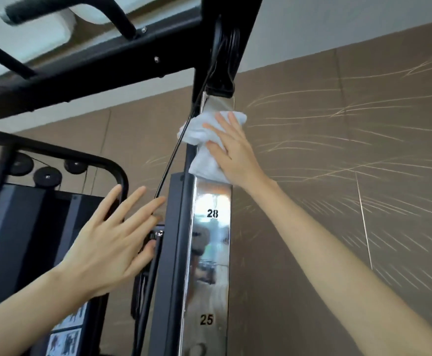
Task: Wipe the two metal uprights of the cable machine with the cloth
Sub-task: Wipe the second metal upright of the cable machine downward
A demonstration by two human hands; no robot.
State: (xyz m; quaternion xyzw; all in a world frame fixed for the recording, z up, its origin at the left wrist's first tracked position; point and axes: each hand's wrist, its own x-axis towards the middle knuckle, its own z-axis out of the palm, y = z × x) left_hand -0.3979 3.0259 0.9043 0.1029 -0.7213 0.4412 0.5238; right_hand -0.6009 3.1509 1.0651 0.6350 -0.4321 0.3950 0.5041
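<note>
A view looking up a shiny metal upright [211,253] of a cable machine, marked 28 and 25. Near its top, just below a black pulley bracket [222,80], the right hand [235,152] presses a crumpled white cloth [199,129] flat against the upright, fingers straight. To the upright's left, the left hand [107,242] is spread wide and holds nothing; whether its fingertips touch the black frame is unclear. A black cable [173,155] runs down just left of the upright, crossing the cloth's edge. The loose cloth could likely snag on that cable or the bracket, and since it is only pressed, not gripped, it may slip and fall. The second upright is not in view.
</note>
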